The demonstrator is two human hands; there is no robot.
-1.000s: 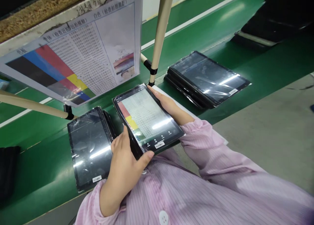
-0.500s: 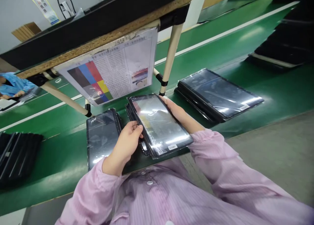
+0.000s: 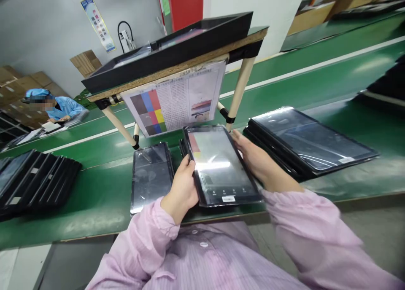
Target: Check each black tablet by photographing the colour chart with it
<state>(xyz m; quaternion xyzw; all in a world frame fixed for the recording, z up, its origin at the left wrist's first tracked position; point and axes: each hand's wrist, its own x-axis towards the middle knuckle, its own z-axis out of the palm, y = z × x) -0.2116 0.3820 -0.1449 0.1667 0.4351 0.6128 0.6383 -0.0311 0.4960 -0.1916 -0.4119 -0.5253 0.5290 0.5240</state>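
A film-covered tablet (image 3: 218, 151) with its screen lit tilts up in front of me, a white label at its lower edge. My left hand (image 3: 183, 186) grips its left edge, thumb at the rim and fingers curled out of sight underneath. Along the right edge lies my right hand (image 3: 255, 157), its fingers partly hidden behind the tablet. Beneath it, the edges of other dark tablets (image 3: 182, 149) peek out at the upper left. Left of my left hand, a dark wrapped tablet (image 3: 150, 172) lies on top of another on the green bench.
A tablet stack (image 3: 310, 138) lies to the right. Several tablets (image 3: 47, 180) lean in a row at far left. A raised shelf (image 3: 177, 66) on pipe legs stands ahead, with a colour-block sheet (image 3: 177, 98) hanging from it. A person in blue (image 3: 65, 108) sits beyond the green bench (image 3: 104, 193).
The tablet's lower screen now shows a row of small icons. My left hand has moved its grip onto the tablet's edge. The camera view has shifted, showing more of the room.
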